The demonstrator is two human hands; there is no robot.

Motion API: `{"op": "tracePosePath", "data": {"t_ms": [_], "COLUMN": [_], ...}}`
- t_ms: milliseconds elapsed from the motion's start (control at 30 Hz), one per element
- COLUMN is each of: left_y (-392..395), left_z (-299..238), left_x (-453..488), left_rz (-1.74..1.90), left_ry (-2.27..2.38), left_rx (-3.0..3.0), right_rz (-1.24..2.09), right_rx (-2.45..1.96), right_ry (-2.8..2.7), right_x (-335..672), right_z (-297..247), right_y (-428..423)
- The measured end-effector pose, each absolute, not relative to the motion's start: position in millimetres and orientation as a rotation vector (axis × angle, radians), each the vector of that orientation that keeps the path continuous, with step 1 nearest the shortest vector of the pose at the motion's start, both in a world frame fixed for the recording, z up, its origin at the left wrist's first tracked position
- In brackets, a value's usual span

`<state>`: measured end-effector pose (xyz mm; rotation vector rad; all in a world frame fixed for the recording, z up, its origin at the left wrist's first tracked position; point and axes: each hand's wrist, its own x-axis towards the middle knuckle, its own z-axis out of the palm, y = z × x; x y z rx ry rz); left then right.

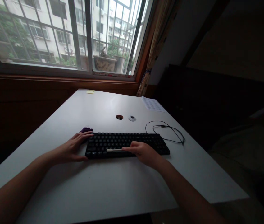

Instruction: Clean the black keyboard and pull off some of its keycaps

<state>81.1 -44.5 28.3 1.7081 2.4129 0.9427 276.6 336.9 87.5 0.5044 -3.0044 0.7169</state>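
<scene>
A black keyboard (127, 143) lies across the middle of a white table (104, 183). My left hand (72, 150) rests flat against the keyboard's left end, fingers stretched out and holding nothing. My right hand (143, 153) is closed around a thin white stick-like tool (114, 150), whose tip lies over the keys of the front row. A small purple object (86, 129) sits just beyond my left fingertips, at the keyboard's far left corner.
The keyboard's black cable (166, 132) loops on the table to the right. A round cable hole (119, 117) and its loose cap (132, 118) lie behind the keyboard. A paper sheet (152, 104) and a yellow note (90, 91) sit near the window. Dark furniture stands to the right.
</scene>
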Motion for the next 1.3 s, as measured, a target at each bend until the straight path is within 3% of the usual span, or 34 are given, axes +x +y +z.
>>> {"op": "tracePosePath", "data": {"t_ms": [267,500,1300], "left_y": [-43,-43,-46], "left_z": [29,31,23], "left_x": [81,82,78], "left_rz": [0.912,0.854,0.880], "left_ry": [2.433,2.463,2.434], "left_rx": [1.765,1.765,1.776], "right_rz": [0.452,0.380,0.411], "right_rx": [0.670,0.648,0.029], "right_ry": [-2.991,-3.004,-3.105], "right_x": [239,237,339], "right_z": [83,83,109], "right_y": [273,267,451]}}
